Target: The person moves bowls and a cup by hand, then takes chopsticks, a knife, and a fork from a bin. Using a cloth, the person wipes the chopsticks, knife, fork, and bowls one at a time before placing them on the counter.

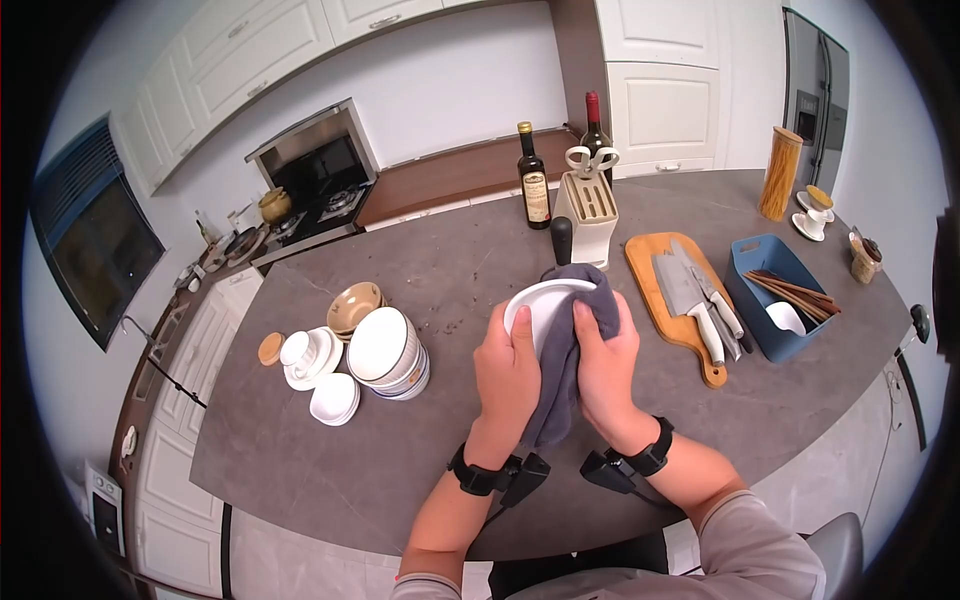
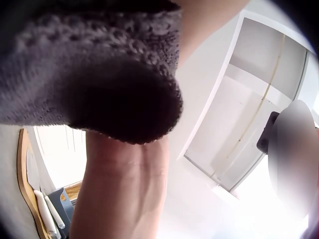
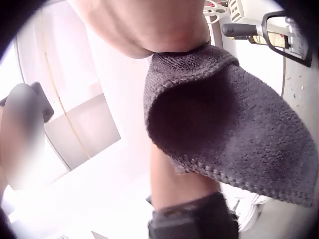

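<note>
Above the near side of the counter, both hands hold a white dish (image 1: 537,305) tilted up. My left hand (image 1: 507,372) grips the dish's left side, thumb over the rim. My right hand (image 1: 608,372) holds a dark grey cloth (image 1: 557,395) against the dish's right side, thumb pressing on it. The cloth covers part of the dish, and one end hangs between the wrists. In the left wrist view the folded cloth (image 2: 40,84) fills the upper left. The right wrist view has the cloth (image 3: 259,134) hanging below the hand, with the dish hidden.
Left on the grey counter (image 1: 300,450) stand stacked bowls (image 1: 385,345) and small white dishes (image 1: 335,400). Behind the hands are a black handle (image 1: 562,240), a knife block (image 1: 585,220) and bottles (image 1: 535,180). Right lie knives on a cutting board (image 1: 650,265), beside a blue bin (image 1: 785,345).
</note>
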`<state>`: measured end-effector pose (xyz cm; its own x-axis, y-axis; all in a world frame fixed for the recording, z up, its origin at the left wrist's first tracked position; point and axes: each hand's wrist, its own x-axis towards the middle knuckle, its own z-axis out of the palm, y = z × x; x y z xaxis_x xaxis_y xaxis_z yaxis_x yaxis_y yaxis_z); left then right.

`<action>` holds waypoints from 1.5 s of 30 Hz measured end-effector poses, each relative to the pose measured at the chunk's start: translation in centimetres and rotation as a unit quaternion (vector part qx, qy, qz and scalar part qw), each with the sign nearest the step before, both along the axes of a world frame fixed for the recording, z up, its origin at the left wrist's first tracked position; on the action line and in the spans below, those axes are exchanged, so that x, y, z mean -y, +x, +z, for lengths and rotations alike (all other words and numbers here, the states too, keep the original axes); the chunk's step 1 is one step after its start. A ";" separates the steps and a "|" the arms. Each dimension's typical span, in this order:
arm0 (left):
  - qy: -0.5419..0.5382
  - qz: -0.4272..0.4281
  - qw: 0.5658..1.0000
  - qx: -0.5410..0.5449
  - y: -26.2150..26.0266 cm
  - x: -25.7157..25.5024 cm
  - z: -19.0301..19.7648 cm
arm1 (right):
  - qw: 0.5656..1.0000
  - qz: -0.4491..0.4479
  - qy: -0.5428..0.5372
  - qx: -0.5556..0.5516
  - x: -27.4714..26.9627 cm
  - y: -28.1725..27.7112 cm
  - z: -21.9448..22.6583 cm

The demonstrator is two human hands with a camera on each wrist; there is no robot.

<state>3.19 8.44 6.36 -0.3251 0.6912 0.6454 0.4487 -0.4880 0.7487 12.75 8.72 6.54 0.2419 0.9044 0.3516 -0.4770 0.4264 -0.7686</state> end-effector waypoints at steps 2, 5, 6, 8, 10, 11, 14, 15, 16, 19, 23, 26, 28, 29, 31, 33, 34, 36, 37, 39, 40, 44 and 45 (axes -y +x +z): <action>0.008 -0.025 0.998 -0.050 -0.9 -0.1 0.4 | 0.999 0.013 0.019 0.049 -0.8 0.3 -0.2; -0.144 -0.051 0.985 -0.076 -2.2 2.0 3.1 | 0.988 0.081 0.012 0.129 -1.7 2.1 0.7; -0.111 0.002 0.982 -0.151 -2.7 1.9 2.9 | 0.971 0.119 0.026 0.205 -1.7 2.7 1.0; -0.057 0.021 0.981 -0.184 -2.4 1.7 2.4 | 0.946 0.149 0.044 0.283 -1.6 3.1 1.4; -0.007 0.041 0.976 -0.216 -1.9 1.6 1.9 | 0.958 0.134 0.031 0.253 -1.3 3.0 1.5; 0.009 0.041 0.985 -0.169 -1.4 1.5 1.7 | 0.968 0.117 0.019 0.222 -1.1 2.9 1.5; 0.052 0.042 0.996 -0.062 0.2 0.7 0.8 | 0.996 0.012 0.000 0.085 0.2 0.9 1.1; 0.076 0.047 0.996 -0.001 0.4 0.4 0.6 | 0.996 0.011 0.002 0.084 0.7 0.1 0.7; 0.076 0.047 0.996 -0.002 0.3 0.3 0.5 | 0.997 -0.048 0.026 0.047 1.3 -0.7 0.2; 0.048 0.005 0.999 0.008 -0.5 0.5 0.7 | 0.991 -0.123 0.060 0.010 1.2 -1.1 0.4; -0.112 -0.043 0.980 -0.157 -2.4 2.4 3.4 | 0.987 0.136 0.002 0.091 -0.8 3.0 1.9; -0.071 0.006 0.969 -0.235 -2.4 2.5 3.3 | 0.928 0.130 0.060 0.343 -1.0 3.7 2.2; 0.008 0.043 0.967 -0.250 -2.1 2.1 2.7 | 0.950 0.142 0.045 0.276 -1.0 3.0 1.9; 0.007 0.043 0.967 -0.250 -1.9 1.8 2.3 | 0.966 0.151 0.031 0.207 -1.0 2.6 1.9; 0.063 0.071 0.988 -0.124 -1.6 0.9 1.5 | 0.988 0.118 -0.008 0.103 -0.1 0.8 1.9; 0.076 0.058 0.993 -0.068 -1.1 -0.6 0.1 | 0.999 0.024 -0.035 -0.006 0.8 -1.2 0.8; 0.088 0.046 0.995 -0.013 -1.1 -1.0 -0.2 | 0.999 -0.009 -0.020 -0.038 1.4 -2.2 0.4; 0.054 0.031 0.997 -0.035 -1.5 -0.8 0.2 | 0.996 -0.041 -0.008 -0.074 1.4 -2.6 0.1; 0.020 0.013 0.998 -0.055 -1.7 -0.5 0.4 | 0.999 0.012 -0.019 -0.024 0.6 -1.6 0.2; -0.025 0.005 0.992 -0.124 -2.8 0.9 2.2 | 0.984 0.168 -0.049 0.010 -1.3 0.5 0.4; -0.065 -0.002 0.979 -0.192 -3.1 1.4 2.9 | 0.969 0.225 -0.031 0.097 -1.9 1.9 0.9; -0.148 -0.021 0.970 -0.192 -2.6 1.6 2.8 | 0.947 0.218 -0.017 0.236 -2.1 3.0 1.6; -0.134 -0.022 0.982 -0.133 -2.2 1.1 2.4 | 0.946 0.220 -0.019 0.237 -1.8 2.8 1.6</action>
<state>1.02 7.36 8.73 -0.1357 0.8576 0.4961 0.6282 -0.3127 0.7124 15.54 10.56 8.09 -0.3386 0.8947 0.2913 -0.1992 0.2344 -0.9515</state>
